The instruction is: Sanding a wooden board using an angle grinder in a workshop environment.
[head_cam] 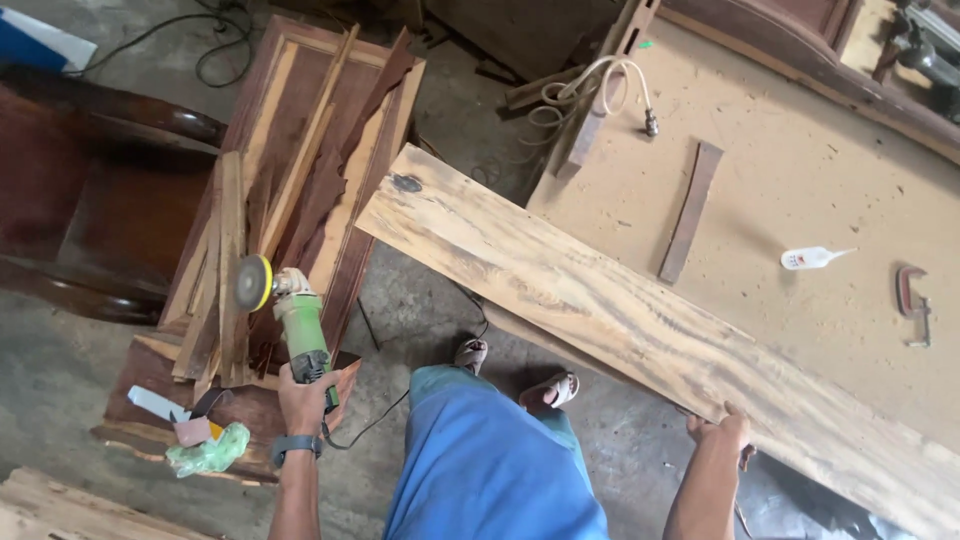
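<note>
Grinder in your left hand, plank steadied by your right.

Your left hand (305,398) wraps shut round the green angle grinder (290,305), disc pointing far and away from your legs. Your right hand (722,430) curls its fingers over the near edge of the one long streaked plank (640,325), which lies slanting off the dusty workbench (800,150), likely to stop it sliding. One clamp (912,303) and one glue bottle (812,258) sit at the right.
</note>
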